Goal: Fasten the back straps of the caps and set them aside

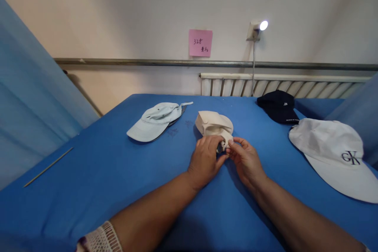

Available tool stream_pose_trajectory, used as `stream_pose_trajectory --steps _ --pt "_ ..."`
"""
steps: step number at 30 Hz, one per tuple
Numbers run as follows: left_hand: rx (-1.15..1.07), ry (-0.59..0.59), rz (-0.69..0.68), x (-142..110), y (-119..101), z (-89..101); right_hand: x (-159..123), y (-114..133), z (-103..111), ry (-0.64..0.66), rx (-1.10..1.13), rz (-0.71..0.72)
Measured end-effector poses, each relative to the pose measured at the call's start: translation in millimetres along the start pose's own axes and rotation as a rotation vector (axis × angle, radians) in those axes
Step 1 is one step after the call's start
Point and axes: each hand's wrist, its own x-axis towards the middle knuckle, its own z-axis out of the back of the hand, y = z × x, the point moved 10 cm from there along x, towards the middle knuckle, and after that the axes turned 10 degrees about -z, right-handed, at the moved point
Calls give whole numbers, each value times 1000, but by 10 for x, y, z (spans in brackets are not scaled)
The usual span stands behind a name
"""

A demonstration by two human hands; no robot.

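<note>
A cream baseball cap lies in the middle of the blue-covered table, its back part turned toward me. My left hand grips the near edge of the cap, with thumb and fingers curled. On the right side of the same edge, my right hand pinches the fabric between thumb and fingers. A small dark spot shows in the gap between the hands; I cannot make out what it is. The fingertips of my left hand are partly hidden by the cap.
A pale blue cap lies to the left. On the right are a black cap and a white cap with dark letters. A thin stick rests at far left on the blue cover. Behind stands a radiator.
</note>
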Motion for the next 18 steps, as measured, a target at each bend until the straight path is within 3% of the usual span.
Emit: stream_pose_trajectory --steps 7,11,15,18 --pt "74 -40 -102 50 25 75 -60 108 -64 37 -92 91" --pt "22 -89 -84 59 118 166 -157 271 -202 81 -358 342" --pt "-19 -61 -47 55 161 184 -223 419 -323 75 -740 607" --pt "-71 -19 -10 54 188 159 -212 491 -356 71 -894 714"
